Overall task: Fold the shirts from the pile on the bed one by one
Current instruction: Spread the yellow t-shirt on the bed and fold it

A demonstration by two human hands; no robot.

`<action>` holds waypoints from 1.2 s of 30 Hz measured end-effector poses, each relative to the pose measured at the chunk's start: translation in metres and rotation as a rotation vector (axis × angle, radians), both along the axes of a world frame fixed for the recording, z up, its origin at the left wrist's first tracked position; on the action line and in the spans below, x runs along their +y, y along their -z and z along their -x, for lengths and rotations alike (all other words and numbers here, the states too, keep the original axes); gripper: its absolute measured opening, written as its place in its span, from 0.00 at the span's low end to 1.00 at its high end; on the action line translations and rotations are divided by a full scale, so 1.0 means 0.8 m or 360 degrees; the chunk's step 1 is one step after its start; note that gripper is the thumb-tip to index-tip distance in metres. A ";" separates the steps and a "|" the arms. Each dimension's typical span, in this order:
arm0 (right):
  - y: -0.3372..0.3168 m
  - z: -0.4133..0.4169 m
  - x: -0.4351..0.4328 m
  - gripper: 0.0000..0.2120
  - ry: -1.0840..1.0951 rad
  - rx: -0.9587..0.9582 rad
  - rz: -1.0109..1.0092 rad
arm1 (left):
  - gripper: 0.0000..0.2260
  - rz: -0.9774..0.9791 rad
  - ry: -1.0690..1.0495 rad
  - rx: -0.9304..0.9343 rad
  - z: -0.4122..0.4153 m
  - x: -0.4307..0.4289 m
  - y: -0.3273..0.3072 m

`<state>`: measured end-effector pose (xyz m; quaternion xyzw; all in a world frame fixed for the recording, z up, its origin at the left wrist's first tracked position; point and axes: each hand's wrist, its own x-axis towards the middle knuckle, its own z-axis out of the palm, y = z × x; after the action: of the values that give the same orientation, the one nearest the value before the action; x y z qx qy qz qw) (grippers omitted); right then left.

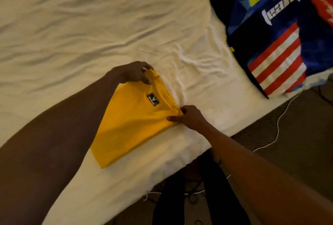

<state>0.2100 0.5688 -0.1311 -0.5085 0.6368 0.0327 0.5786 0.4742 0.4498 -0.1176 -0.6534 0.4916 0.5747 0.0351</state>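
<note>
The bright yellow cotton shirt (133, 122) lay folded into a narrow rectangle, collar label up, its two collar-end corners pinched by the left hand (134, 73) and the right hand (189, 117).

free: wrinkled sheet (72, 26) from 9 round to 12 o'clock of the yellow shirt (133, 125) | free: sheet strip at 1–3 o'clock | obstacle: shirt pile (273, 35) at 2 o'clock, well apart | limit: bed edge (232, 133) at 4–6 o'clock, floor (306, 134) with white cable (278, 125) beyond
</note>
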 end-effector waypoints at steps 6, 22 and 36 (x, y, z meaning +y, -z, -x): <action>0.010 -0.007 -0.003 0.24 0.0074 0.0033 -0.0056 | 0.34 -0.0173 -0.0003 -0.0060 0.003 -0.007 0.005; -0.096 -0.013 -0.078 0.13 0.0016 -0.0465 -0.0107 | 0.09 0.0005 -0.0457 0.0315 -0.058 0.028 -0.122; -0.422 -0.096 -0.182 0.13 -0.0557 -0.0707 0.0630 | 0.18 0.0831 -0.1637 0.0385 -0.093 0.205 -0.435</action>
<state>0.2868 0.4228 0.2062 -0.7071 0.3923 -0.1044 0.5789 0.5485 0.6141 0.2307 -0.7247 0.2372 0.4482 -0.4666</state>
